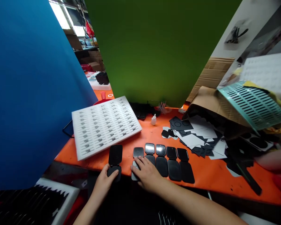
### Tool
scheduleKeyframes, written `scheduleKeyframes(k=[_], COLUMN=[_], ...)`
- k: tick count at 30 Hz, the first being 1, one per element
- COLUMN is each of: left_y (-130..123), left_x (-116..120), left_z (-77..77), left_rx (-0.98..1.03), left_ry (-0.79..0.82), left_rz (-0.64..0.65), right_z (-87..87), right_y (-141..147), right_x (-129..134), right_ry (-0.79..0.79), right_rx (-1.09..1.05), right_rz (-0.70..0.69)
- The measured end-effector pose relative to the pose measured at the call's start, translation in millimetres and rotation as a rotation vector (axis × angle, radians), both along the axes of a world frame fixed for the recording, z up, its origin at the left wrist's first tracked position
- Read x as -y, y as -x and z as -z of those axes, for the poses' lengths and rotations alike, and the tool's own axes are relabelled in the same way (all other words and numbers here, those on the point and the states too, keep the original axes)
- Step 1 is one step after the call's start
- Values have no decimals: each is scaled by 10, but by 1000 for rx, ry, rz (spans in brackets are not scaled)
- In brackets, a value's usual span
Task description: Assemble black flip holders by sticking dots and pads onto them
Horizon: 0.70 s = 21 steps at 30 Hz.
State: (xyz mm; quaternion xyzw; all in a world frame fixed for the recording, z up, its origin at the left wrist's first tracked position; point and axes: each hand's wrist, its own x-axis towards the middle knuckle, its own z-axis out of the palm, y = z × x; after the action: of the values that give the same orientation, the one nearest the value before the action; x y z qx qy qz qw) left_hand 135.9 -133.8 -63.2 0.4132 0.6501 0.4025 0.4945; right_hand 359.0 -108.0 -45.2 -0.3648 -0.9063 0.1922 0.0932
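Note:
My left hand (104, 180) is closed around the lower panel of a black hinged case (115, 154), whose square upper flap stands open at the table's front edge. My right hand (148, 174) lies over another hinged case (138, 152), the leftmost of a row. Its fingers are stretched out and touch that case near the hinge. The lower panel there looks pale grey and is partly hidden by the hand. Several more opened black cases (174, 170) lie side by side to the right, some with shiny upper flaps.
A white foam tray (133, 129) with rows of slots sits tilted at the left. Black and white cut sheets (199, 134) are heaped at the right, by a cardboard box (204, 97) and a teal basket (250, 106). A small white bottle (154, 120) stands behind. Another person's arm (270, 157) shows at right.

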Motion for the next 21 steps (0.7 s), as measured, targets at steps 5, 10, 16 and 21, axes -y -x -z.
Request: scheduleKeyframes(k=[5, 10, 16, 21], left_y=[61, -9, -180, -217], left_x=[-211, -369, -338, -264], left_z=[67, 77, 2, 43], left_rx=[-150, -260, -724, -1006], left_ry=[-23, -49, -138, -292], left_rz=[105, 186, 168, 143], right_z=[-427, -286, 14, 68], right_y=[-212, -12, 20, -298], right_x=[-214, -854, -921, -351], right_ry=[193, 436, 36, -13], right_rx=[-352, -279, 20, 101], right_rz=[181, 252, 356, 270])
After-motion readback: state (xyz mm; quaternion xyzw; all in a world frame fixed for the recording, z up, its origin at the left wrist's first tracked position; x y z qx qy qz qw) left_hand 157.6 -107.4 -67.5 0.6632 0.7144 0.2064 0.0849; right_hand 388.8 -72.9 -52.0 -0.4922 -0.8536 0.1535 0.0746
